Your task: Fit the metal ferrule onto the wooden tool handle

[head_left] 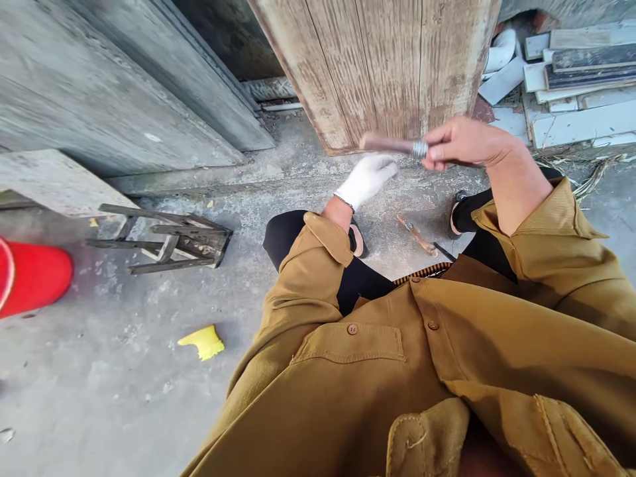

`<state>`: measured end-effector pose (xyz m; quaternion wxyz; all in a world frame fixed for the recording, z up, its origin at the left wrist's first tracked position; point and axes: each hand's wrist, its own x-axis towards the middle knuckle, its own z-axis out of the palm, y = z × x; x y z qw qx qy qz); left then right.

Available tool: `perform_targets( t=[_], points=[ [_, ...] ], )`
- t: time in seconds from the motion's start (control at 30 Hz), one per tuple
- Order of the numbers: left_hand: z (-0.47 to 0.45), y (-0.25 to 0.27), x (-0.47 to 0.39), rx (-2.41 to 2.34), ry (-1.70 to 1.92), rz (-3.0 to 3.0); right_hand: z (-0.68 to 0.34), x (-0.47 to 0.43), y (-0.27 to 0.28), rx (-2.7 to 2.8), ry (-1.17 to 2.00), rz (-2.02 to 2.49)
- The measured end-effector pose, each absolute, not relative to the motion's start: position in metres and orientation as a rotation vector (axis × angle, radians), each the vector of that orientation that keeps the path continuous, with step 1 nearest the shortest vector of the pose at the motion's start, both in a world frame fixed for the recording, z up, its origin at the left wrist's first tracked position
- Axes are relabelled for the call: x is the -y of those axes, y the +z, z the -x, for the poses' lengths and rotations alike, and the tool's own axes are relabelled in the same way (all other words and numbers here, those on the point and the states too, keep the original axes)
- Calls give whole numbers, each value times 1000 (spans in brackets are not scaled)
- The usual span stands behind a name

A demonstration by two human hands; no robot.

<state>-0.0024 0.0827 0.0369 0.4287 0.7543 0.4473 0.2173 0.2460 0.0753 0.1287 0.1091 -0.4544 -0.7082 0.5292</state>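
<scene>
My right hand (462, 144) is bare and closed around one end of a wooden stick (387, 143). A band of silvery wire (420, 149) is wound round the stick beside my fingers. The stick's far end points left and is smeared by motion. Just below it is my left hand (368, 180) in a white glove, its fingers curled together. Whether it touches the stick or pinches something small, I cannot make out. On the ground between my feet lies a slim reddish-brown tool (416, 234), its kind unclear, near a dark rod (444, 252).
A weathered wooden panel (377, 66) leans ahead of me. An upturned small wooden stool (169, 238), a red bucket (34, 275) and a yellow scrap (205, 342) are on the concrete at left. Stacked boards (586, 79) lie at the far right.
</scene>
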Motion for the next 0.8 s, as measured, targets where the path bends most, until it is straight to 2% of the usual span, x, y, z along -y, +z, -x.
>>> perform_targets(
  t=[0.07, 0.13, 0.43, 0.5, 0.6, 0.67, 0.73, 0.8],
  points=[
    [-6, 37, -74, -1011, 408, -1834, -254, -80, 126, 1797, 1371, 1416],
    [-13, 39, -67, -908, 322, -1811, -259, -85, 118, 1740, 1230, 1605],
    [-15, 43, -64, -753, 286, -1926, -246, -90, 98, 2430, 766, 2139],
    [-11, 43, -66, -768, 269, -1946, -238, -89, 91, 2651, 908, 2174],
    [-4, 41, -73, -859, 305, -1980, -233, -84, 90, 2866, 1505, 1940],
    [0, 39, -78, -884, 349, -1946, -237, -80, 100, 2777, 1820, 1668],
    [0, 35, -80, -855, 413, -1835, -246, -77, 115, 2542, 1841, 1491],
    [-4, 32, -77, -788, 476, -1675, -258, -74, 130, 2230, 1662, 1410]
  ],
)
